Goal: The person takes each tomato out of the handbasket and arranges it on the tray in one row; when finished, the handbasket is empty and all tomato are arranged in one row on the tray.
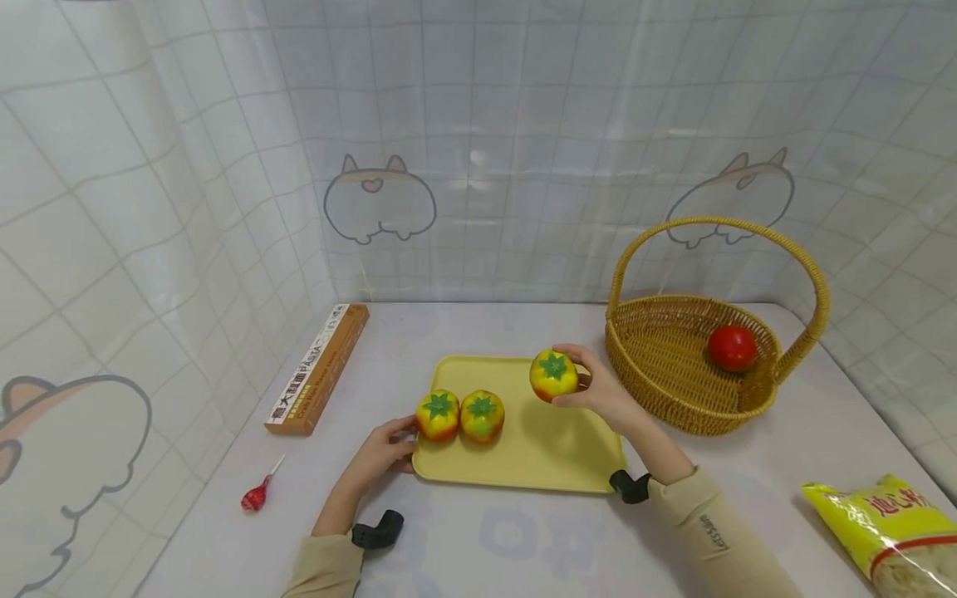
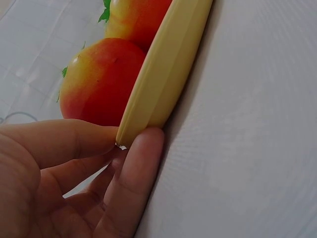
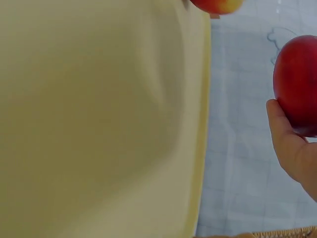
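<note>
My R hand [image 1: 602,390] has the yellow-red fruit [image 1: 553,375] gripped, fingers on the far side, thumb on the near side, green star of leaves facing up. It's held up over the right part of the yellow tray [image 1: 523,457], clear of the surface, w/ its shadow below. L hand [image 1: 383,453] pinches the tray's left rim, one digit on top & another underneath, right by the left fruit [image 1: 438,415]; the middle fruit [image 1: 482,417] sits touching that one on its right.

Handling: skin looks smooth & a bit shiny, so prob. slick if I only use fingertips. I'd guess light, hollow plastic or foam, fairly stiff; can't tell for sure. Best hold is round the widest part, thumb opp. fingers, w/ mild pressure, bc the leaves look like a poor thing to pull on. Tray seems thin, stiff & light; rim's the spot to pinch, tho tilting it could roll the two fruits.

Wicker basket [image 1: 658,400] is far right, w/ a red fruit [image 1: 732,347] in its right part. Pasta box [image 1: 317,371] far left, lollipop [image 1: 256,497] near left, yellow bag [image 1: 882,525] near right.
</note>
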Demonstrator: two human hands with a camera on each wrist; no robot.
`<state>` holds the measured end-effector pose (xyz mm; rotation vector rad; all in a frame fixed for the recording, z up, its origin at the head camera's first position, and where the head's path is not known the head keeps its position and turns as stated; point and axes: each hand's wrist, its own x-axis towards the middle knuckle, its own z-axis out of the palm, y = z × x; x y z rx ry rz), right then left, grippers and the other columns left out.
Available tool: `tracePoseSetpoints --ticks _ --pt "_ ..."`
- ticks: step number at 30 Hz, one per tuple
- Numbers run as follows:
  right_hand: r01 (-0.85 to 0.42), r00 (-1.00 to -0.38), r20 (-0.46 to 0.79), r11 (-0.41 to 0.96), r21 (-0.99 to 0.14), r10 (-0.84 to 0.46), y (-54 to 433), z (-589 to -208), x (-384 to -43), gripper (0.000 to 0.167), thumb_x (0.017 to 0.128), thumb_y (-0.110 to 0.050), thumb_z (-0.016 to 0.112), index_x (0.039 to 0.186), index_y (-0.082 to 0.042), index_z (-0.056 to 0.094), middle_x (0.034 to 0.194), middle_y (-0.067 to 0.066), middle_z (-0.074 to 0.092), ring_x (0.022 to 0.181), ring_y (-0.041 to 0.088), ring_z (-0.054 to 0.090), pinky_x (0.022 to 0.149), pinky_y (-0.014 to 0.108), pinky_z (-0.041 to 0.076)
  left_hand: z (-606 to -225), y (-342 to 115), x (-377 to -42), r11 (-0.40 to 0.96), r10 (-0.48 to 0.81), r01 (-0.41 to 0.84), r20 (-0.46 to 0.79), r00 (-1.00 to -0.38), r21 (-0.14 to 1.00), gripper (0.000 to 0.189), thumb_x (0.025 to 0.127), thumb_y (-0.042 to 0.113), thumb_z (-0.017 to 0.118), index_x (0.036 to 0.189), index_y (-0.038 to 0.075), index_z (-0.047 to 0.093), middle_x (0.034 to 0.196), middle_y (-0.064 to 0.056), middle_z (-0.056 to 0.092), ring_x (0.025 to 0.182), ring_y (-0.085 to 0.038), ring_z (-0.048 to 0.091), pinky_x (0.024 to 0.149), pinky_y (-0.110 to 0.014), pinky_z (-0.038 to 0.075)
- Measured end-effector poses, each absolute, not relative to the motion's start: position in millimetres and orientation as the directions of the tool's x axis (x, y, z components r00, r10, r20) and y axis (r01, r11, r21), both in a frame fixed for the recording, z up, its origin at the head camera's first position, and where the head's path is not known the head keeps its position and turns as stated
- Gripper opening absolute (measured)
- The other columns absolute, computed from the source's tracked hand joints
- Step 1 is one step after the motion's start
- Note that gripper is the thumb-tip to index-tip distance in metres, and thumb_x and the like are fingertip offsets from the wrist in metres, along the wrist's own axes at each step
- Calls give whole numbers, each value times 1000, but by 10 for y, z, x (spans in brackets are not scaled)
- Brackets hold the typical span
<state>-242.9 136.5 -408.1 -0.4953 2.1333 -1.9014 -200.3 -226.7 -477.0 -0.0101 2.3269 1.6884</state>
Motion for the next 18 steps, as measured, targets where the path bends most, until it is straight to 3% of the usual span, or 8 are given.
tracePoseSetpoints --ticks 18 --pt "5 -914 -98 230 -973 -394 1015 -4329 -2293 73 70 0 75 131 -9 36 138 22 27 108 35 45 86 37 45 -4777 -2256 -2022 329 137 -166 -221 -965 930 57 85 6 58 136 -6 38 132 -26 44 80 -20 60 65 -34 56"
